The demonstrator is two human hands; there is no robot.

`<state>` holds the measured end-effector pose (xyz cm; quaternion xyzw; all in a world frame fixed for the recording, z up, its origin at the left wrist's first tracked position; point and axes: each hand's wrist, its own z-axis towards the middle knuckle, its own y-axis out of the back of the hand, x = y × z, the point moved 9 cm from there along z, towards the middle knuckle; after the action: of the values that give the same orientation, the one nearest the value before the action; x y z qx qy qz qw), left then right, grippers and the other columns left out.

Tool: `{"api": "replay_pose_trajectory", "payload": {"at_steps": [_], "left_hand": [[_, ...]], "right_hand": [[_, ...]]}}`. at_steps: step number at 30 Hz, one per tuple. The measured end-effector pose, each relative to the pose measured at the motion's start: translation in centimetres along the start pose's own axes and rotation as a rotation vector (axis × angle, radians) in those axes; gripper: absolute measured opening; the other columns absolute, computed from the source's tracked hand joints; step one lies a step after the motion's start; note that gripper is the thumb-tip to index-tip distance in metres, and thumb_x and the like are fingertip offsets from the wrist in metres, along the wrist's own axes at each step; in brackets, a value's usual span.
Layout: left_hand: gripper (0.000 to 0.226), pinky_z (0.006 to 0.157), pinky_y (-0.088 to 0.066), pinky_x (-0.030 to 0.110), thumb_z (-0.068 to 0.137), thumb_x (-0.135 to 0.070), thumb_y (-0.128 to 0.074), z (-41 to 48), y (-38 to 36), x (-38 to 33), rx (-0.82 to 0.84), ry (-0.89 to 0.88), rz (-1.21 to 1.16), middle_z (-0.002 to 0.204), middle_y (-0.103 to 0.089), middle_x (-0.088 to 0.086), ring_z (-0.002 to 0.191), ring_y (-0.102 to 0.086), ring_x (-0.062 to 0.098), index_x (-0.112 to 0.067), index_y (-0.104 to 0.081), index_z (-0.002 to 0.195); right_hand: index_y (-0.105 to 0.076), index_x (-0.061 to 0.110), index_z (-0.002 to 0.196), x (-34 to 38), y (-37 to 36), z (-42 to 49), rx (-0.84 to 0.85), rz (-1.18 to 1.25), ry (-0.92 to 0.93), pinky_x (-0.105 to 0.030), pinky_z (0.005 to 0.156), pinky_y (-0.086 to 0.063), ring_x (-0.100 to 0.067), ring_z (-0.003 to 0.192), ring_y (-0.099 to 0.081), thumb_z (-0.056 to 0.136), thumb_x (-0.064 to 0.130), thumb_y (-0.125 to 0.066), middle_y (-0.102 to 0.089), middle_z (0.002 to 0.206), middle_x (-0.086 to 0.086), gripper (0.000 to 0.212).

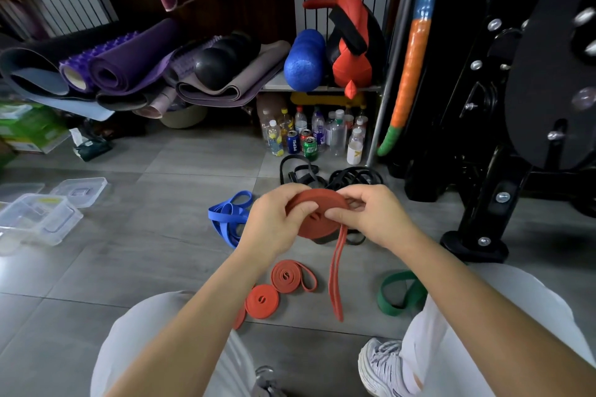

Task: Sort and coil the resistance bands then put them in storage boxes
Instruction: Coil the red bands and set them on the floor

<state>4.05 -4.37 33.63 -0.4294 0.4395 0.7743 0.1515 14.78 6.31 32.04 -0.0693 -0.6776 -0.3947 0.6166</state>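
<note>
With the left hand [274, 222] and the right hand [374, 216] both pinching the half-wound red resistance band [317, 198] above the floor, I would keep the thumbs pressed on the coil and feed the hanging tail [337, 309] flat, with even tension.

A forearm [206, 293] hides most of one red coil [239, 319]; the left edge cuts a storage box [58, 222].

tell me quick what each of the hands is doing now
Left hand: closed, gripping the red band coil.
Right hand: closed, pinching the same coil.
</note>
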Motion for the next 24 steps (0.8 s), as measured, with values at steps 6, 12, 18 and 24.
{"api": "replay_pose_trajectory", "payload": {"at_steps": [6, 12, 18, 24], "left_hand": [[0.028, 0.069, -0.049, 0.010, 0.086, -0.004, -0.063, 0.1, 1.8, 0.3, -0.140, 0.082, -0.336, 0.077, -0.069, -0.020, 0.076, -0.066, -0.004, -0.032, -0.063, 0.087], [0.019, 0.079, -0.054, 0.019, 0.088, -0.007, -0.062, -0.2, 1.2, 0.6, -0.112, 0.132, -0.325, 0.091, -0.068, -0.015, 0.085, -0.065, -0.001, -0.023, -0.061, 0.100], [0.049, 0.092, -0.044, 0.037, 0.086, -0.017, -0.062, -1.5, -2.2, -2.9, 0.102, -0.371, 0.497, 0.126, -0.055, -0.001, 0.111, -0.053, 0.022, -0.021, -0.050, 0.133], [0.033, 0.089, -0.044, 0.025, 0.089, -0.006, -0.055, -1.0, -1.4, -2.2, 0.038, -0.283, 0.292, 0.109, -0.062, -0.004, 0.102, -0.056, 0.013, -0.020, -0.063, 0.118]], "right_hand": [[-0.068, 0.031, 0.078, 0.0, 0.5, 0.1, -0.018, 0.175, -0.009, -0.022, 0.070, -0.058, -0.006, 0.073, -0.070, 0.073, 0.009, -0.078, -0.072, 0.073, 0.011, 0.024], [-0.068, 0.032, 0.079, -0.5, 0.4, 0.1, -0.039, 0.099, -0.022, -0.027, 0.070, -0.058, -0.013, 0.076, -0.071, 0.075, 0.011, -0.077, -0.073, 0.077, 0.005, 0.023], [-0.073, 0.022, 0.086, -0.8, -0.7, -0.1, 0.000, -0.336, 0.026, -0.038, 0.068, -0.055, -0.013, 0.067, -0.065, 0.074, 0.025, -0.075, -0.071, 0.072, 0.004, 0.012], [-0.073, 0.026, 0.083, -0.8, 0.1, 0.1, -0.036, -0.235, 0.007, -0.030, 0.067, -0.055, -0.004, 0.064, -0.062, 0.071, 0.026, -0.080, -0.066, 0.067, 0.013, 0.014]]}}
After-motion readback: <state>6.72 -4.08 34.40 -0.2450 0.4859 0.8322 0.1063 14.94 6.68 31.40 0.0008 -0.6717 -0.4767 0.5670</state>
